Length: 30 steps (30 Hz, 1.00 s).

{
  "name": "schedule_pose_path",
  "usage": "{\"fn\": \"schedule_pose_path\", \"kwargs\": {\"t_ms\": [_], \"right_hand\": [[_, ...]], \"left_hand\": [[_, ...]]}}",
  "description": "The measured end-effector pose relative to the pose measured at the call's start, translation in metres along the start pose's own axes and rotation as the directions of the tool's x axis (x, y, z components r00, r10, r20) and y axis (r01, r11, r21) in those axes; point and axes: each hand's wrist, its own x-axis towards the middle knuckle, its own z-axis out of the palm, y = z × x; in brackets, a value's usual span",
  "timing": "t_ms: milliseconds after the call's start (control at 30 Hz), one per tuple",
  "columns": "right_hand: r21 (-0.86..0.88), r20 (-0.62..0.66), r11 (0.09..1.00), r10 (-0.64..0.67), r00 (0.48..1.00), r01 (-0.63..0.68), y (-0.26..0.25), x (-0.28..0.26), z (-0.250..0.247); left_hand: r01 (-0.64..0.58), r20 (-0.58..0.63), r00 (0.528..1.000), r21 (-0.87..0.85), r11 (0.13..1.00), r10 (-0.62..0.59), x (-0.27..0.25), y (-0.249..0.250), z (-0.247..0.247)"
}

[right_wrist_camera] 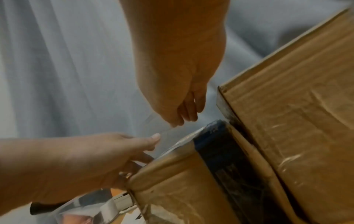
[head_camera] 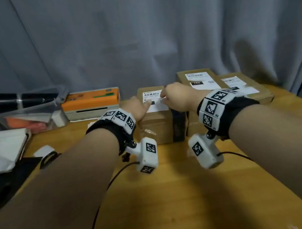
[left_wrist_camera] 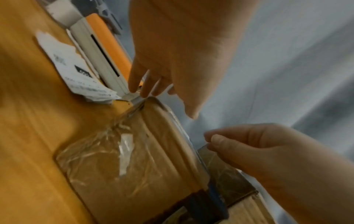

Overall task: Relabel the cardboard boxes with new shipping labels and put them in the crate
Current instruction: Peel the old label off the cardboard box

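Observation:
A small cardboard box wrapped in clear tape stands mid-table, with a white shipping label on its top. My left hand rests at the box's left edge, its thumb lying on the label. In the left wrist view its fingers point straight down at the box's far corner. My right hand hovers over the right side of the box top, its fingers curled. In the right wrist view its fingertips pinch a thin edge of the label above the box.
Two more labelled boxes stand right of it, one tall and one flat. An orange-topped label printer sits back left with torn label scraps in front. A clear bin and white papers crowd the left.

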Motion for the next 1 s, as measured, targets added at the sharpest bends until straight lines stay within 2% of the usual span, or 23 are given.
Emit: {"fn": "schedule_pose_path", "kwargs": {"t_ms": [100, 233, 300, 433, 567, 667, 767, 833, 1000], "right_hand": [[0.013, 0.055, 0.999, 0.052, 0.997, -0.053, 0.004, 0.003, 0.007], [0.058, 0.089, 0.985, 0.159, 0.983, -0.164, 0.009, -0.001, 0.015], [0.176, 0.089, 0.957, 0.217, 0.972, -0.230, 0.011, -0.003, 0.017], [0.471, 0.089, 0.835, 0.276, 0.957, -0.284, 0.011, -0.008, 0.019], [0.507, 0.135, 0.799, 0.296, 0.946, -0.323, 0.006, -0.018, 0.014], [0.493, 0.139, 0.807, 0.296, 0.945, -0.325, 0.000, -0.025, 0.010], [0.474, 0.149, 0.816, 0.297, 0.943, -0.331, -0.007, -0.032, 0.006], [0.466, 0.142, 0.822, 0.297, 0.944, -0.328, -0.010, -0.035, 0.005], [0.422, 0.130, 0.851, 0.285, 0.950, -0.313, -0.010, -0.042, 0.005]], "left_hand": [[0.011, 0.111, 0.994, -0.084, 0.996, -0.002, 0.012, -0.015, 0.015], [0.020, 0.132, 0.991, -0.156, 0.988, 0.000, 0.011, -0.027, 0.021], [-0.006, 0.149, 0.988, -0.127, 0.992, 0.025, -0.006, -0.019, 0.009], [0.025, 0.215, 0.977, -0.110, 0.994, 0.000, -0.031, -0.009, -0.009], [0.003, 0.238, 0.971, -0.118, 0.993, 0.025, -0.039, -0.011, -0.017], [-0.041, 0.191, 0.979, -0.159, 0.986, 0.072, -0.042, -0.011, -0.020], [-0.150, 0.004, 0.988, -0.248, 0.957, 0.156, -0.036, -0.007, -0.024], [-0.190, -0.072, 0.981, -0.237, 0.953, 0.177, -0.029, -0.001, -0.030], [-0.192, -0.109, 0.979, -0.218, 0.957, 0.172, -0.013, 0.012, -0.048]]}}
